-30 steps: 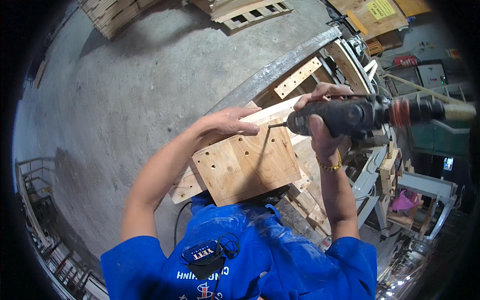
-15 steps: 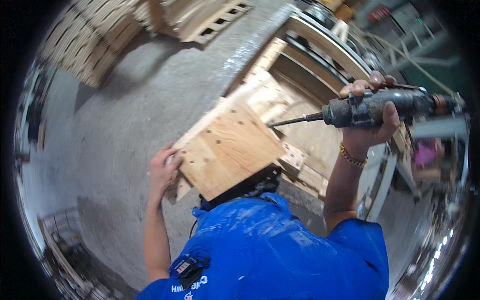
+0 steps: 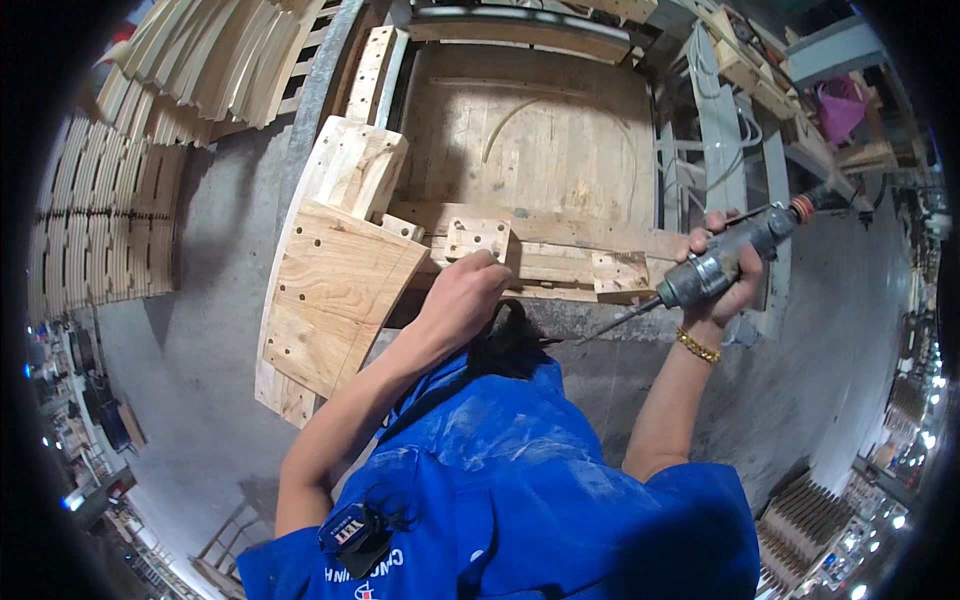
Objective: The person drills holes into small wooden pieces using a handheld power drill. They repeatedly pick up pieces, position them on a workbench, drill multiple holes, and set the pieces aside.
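My right hand (image 3: 722, 302) is wrapped round the body of a dark power screwdriver (image 3: 716, 268). Its long thin bit (image 3: 632, 318) slants down to the left, touching no wood. Over the near edge of the bench, my left hand (image 3: 466, 298) is closed, fingertips down beside a small wooden block (image 3: 478, 236) with dark holes. Whatever those fingers pinch, if anything, is hidden. To the left lies a flat tapered wooden board (image 3: 340, 290) with several dark holes, on top of longer pale wooden pieces (image 3: 350, 165).
The bench (image 3: 540, 130) has a planked top within a raised frame. Another drilled block (image 3: 620, 273) sits on its near rail. Stacked wooden slats (image 3: 105, 215) stand on the floor at far left. Grey metal bars (image 3: 725, 130) and a hose rise at right.
My left hand has let go of the tapered board and moved right to the small block. The screwdriver has come lower, its bit away from the board. My view has turned.
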Action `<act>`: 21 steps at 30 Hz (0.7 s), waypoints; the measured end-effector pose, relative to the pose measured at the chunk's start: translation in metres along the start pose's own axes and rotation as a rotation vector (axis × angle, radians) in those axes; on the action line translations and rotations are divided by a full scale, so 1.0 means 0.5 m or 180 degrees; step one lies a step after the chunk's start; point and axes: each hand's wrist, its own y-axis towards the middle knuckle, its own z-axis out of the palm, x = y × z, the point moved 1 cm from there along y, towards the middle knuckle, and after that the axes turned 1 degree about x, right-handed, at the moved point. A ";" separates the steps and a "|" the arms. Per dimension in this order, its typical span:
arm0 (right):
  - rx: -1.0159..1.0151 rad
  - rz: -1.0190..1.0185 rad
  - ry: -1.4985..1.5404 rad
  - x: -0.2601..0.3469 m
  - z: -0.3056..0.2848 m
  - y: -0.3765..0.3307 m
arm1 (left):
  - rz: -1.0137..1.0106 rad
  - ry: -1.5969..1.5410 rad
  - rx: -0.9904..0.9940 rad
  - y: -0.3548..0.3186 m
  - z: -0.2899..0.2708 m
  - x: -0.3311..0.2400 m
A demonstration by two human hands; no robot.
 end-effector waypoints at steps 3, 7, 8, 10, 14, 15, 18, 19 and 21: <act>-0.0047 0.0006 0.0129 0.030 -0.066 -0.037 | -0.0216 0.0394 0.0442 0.005 0.075 0.035; -0.0142 -0.0077 0.0427 0.033 -0.136 -0.074 | -0.0052 0.0034 0.0205 -0.018 0.094 0.015; -0.0242 0.0020 0.0399 0.025 -0.151 -0.076 | -0.0112 0.0171 0.0314 -0.021 0.086 0.013; -0.0410 0.0180 0.0272 0.019 -0.182 -0.071 | 0.0100 0.0688 -0.0167 0.000 0.054 -0.002; -0.0863 0.0688 -0.0332 -0.021 -0.254 -0.023 | -0.0051 0.1522 -0.0059 0.053 0.042 0.023; -0.0900 0.0847 -0.0590 -0.031 -0.258 -0.010 | -0.0085 0.1810 0.0034 0.062 0.044 0.030; -0.1105 0.1071 -0.0956 -0.044 -0.274 0.011 | -0.0211 0.1650 0.0386 0.080 0.044 0.045; -0.1075 0.1136 -0.1061 -0.048 -0.282 0.015 | -0.0216 0.1558 0.0447 0.085 0.045 0.046; -0.1030 0.1377 -0.1449 -0.043 -0.293 0.019 | -0.0257 0.1409 0.0555 0.094 0.042 0.048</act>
